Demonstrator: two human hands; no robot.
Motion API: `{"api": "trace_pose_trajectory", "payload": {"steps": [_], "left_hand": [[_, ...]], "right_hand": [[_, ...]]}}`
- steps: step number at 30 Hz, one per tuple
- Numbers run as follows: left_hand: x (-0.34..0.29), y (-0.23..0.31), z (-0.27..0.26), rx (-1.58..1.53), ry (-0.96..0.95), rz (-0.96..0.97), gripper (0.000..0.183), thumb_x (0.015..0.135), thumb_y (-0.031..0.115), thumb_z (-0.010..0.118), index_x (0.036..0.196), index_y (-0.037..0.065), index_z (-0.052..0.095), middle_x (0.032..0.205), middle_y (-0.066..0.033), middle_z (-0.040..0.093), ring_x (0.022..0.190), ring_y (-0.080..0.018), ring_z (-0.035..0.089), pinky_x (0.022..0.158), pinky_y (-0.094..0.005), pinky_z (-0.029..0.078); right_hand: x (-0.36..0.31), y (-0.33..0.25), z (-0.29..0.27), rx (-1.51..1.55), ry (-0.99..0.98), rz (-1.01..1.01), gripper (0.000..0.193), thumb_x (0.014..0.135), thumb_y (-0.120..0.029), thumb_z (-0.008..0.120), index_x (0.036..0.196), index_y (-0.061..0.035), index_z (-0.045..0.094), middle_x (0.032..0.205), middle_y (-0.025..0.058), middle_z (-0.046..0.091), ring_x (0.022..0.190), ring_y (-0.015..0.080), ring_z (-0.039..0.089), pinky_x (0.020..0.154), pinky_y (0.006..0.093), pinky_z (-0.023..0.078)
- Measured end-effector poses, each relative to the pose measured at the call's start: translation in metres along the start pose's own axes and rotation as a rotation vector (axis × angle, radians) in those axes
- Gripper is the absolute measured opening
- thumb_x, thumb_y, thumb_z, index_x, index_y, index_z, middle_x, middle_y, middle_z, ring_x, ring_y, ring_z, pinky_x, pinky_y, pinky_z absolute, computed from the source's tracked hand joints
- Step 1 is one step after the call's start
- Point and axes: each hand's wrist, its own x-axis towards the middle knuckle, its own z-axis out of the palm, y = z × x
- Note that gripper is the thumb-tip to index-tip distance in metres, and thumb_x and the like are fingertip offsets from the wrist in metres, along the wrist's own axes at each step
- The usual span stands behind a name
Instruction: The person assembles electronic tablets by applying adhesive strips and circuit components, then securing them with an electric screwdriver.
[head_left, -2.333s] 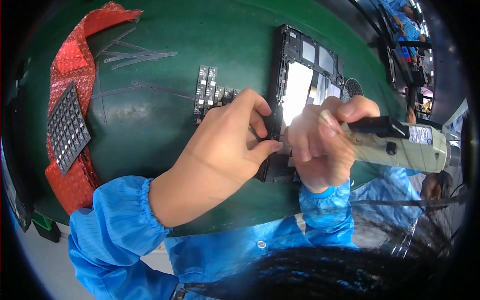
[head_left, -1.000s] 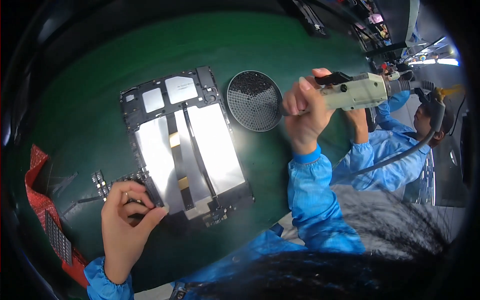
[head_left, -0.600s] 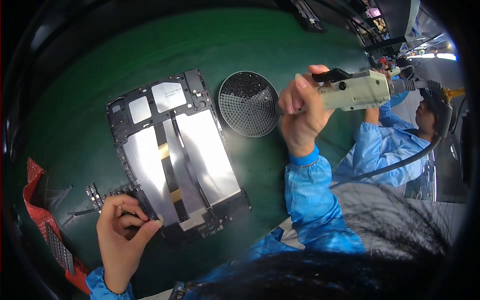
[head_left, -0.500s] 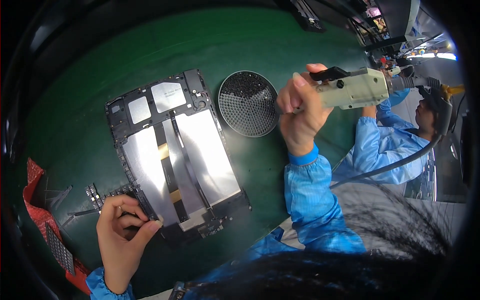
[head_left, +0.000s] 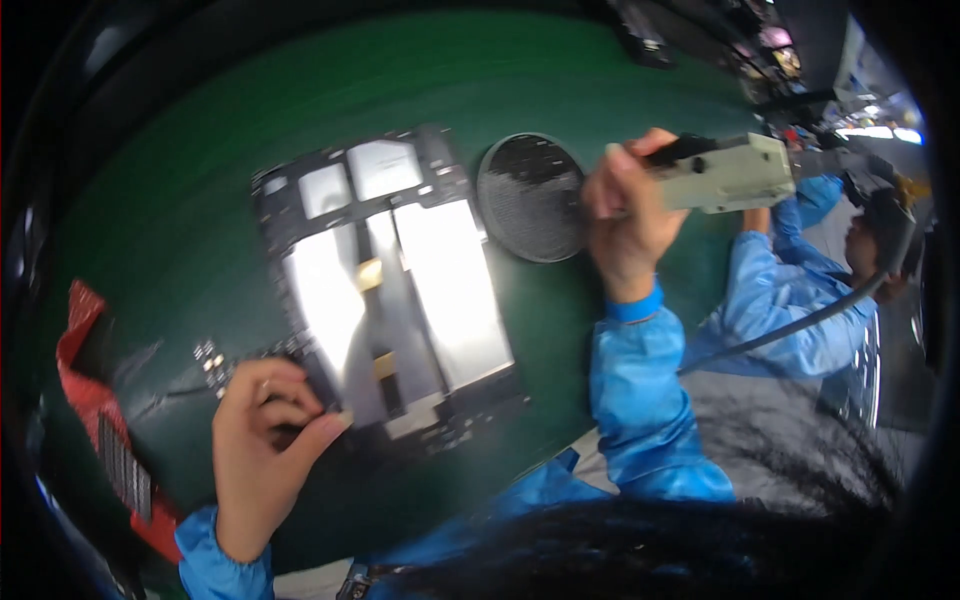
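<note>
An opened tablet with two bright silver battery panels lies on the green work surface, its inner side up. At its lower left edge my left hand is closed, thumb and fingertips pinched against the rim. What exactly lies between the tips is blurred. My right hand grips a pale powered screwdriver with a black lever, raised beside a round dish. The tool's tip is hidden by the fingers. That dimpled dish, right of the tablet, holds small dark pieces in its far part.
A red wrap strip and a dark ridged piece lie at the left. Small circuit parts sit beside the tablet. A thick cable runs past my right arm. Another person in blue sits at the right.
The whole view has shifted and blurred, so the tablet, dish and both hands appear farther right. Both hands keep nearly the same grip and place relative to the tablet and dish.
</note>
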Motion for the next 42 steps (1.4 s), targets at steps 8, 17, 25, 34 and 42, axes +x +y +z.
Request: {"api": "trace_pose_trajectory", "payload": {"steps": [8,17,25,34,42], "left_hand": [[0.011,0.007,-0.009,-0.165,-0.165,-0.067,0.043,0.078,0.001,0.079,0.111,0.002,0.052,0.093,-0.0056,0.059,0.082,-0.0097,0.063,0.071,-0.0221,0.052],[0.011,-0.01,-0.01,-0.266,-0.134,-0.065,0.029,0.088,0.01,0.072,0.107,-0.001,0.053,0.092,-0.0073,0.06,0.077,-0.0139,0.066,0.069,-0.0258,0.056],[0.013,-0.015,-0.011,-0.183,-0.121,0.008,0.025,0.088,0.008,0.07,0.105,-0.002,0.054,0.09,-0.0077,0.061,0.077,-0.0145,0.066,0.066,-0.0265,0.056],[0.011,-0.019,-0.01,-0.153,-0.117,0.053,0.026,0.087,0.006,0.069,0.104,-0.004,0.053,0.09,-0.0088,0.062,0.077,-0.0161,0.067,0.066,-0.027,0.056],[0.011,-0.019,-0.009,-0.177,-0.114,0.036,0.023,0.087,0.003,0.068,0.104,-0.003,0.053,0.089,-0.0088,0.061,0.077,-0.0156,0.066,0.066,-0.0269,0.056]], "right_hand": [[-0.008,-0.046,0.018,0.19,-0.067,-0.053,0.032,0.091,-0.009,0.057,0.122,-0.0073,0.051,0.058,-0.003,0.035,0.047,0.0063,0.037,0.043,0.023,0.029],[-0.127,-0.066,0.124,0.171,-0.452,0.249,0.032,0.092,-0.002,0.057,0.118,-0.0182,0.049,0.07,0.0022,0.049,0.046,0.0125,0.042,0.042,0.0272,0.037],[-0.137,-0.052,0.125,-0.06,-0.511,0.195,0.032,0.091,-0.001,0.056,0.116,-0.0167,0.043,0.066,0.0015,0.04,0.046,0.0131,0.037,0.041,0.027,0.032],[-0.14,-0.055,0.13,0.011,-0.473,0.255,0.031,0.091,-0.001,0.056,0.113,-0.0179,0.042,0.067,0.0001,0.039,0.047,0.0102,0.035,0.04,0.0255,0.032],[-0.142,-0.055,0.13,-0.085,-0.501,0.24,0.028,0.09,-0.001,0.059,0.105,-0.0168,0.041,0.069,0.0015,0.044,0.044,0.0131,0.039,0.041,0.0271,0.033]]}}
